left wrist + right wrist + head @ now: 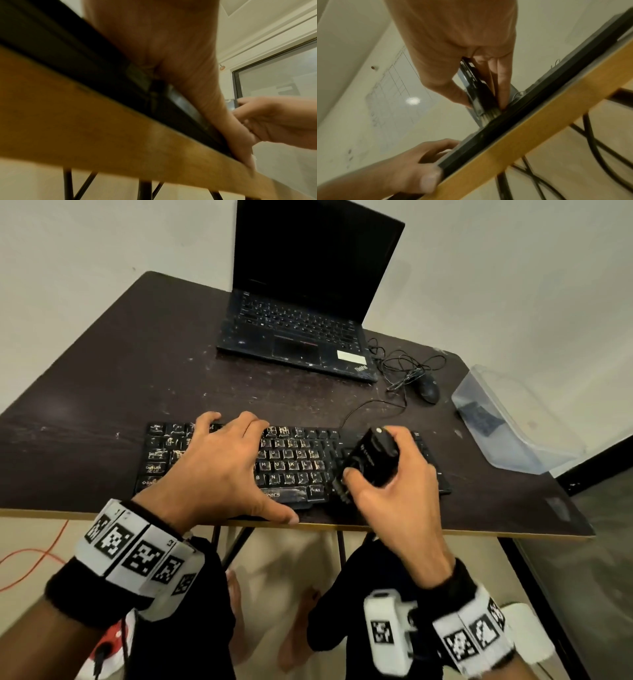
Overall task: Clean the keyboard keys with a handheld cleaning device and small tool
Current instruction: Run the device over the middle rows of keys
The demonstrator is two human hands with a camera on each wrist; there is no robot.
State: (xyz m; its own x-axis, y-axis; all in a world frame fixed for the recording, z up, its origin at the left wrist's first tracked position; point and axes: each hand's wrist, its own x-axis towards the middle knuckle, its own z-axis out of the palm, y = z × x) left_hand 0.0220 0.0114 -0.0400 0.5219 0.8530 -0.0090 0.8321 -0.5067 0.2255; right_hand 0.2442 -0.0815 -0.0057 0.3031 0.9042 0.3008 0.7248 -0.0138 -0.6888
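From the head view, the black keyboard (291, 463) sits at the table's (102, 392) near edge, its keys streaked with pale grime. The left hand (219, 467) lies spread flat over the keyboard's left half, fingers straight, thumb at the front edge. The right hand (394, 491) is wrapped around a black handheld cleaner (371, 460), tilted down over the right-hand keys. Only the right wrist view catches the cleaner's bristles (489, 113) meeting the keyboard's surface; from above, the hand and body hide that contact. The left wrist view gives just blurred palm and table edge. Behind: an open laptop (308, 302), a mouse (428, 390) with tangled cable, and a clear plastic box (513, 419) at the right edge.
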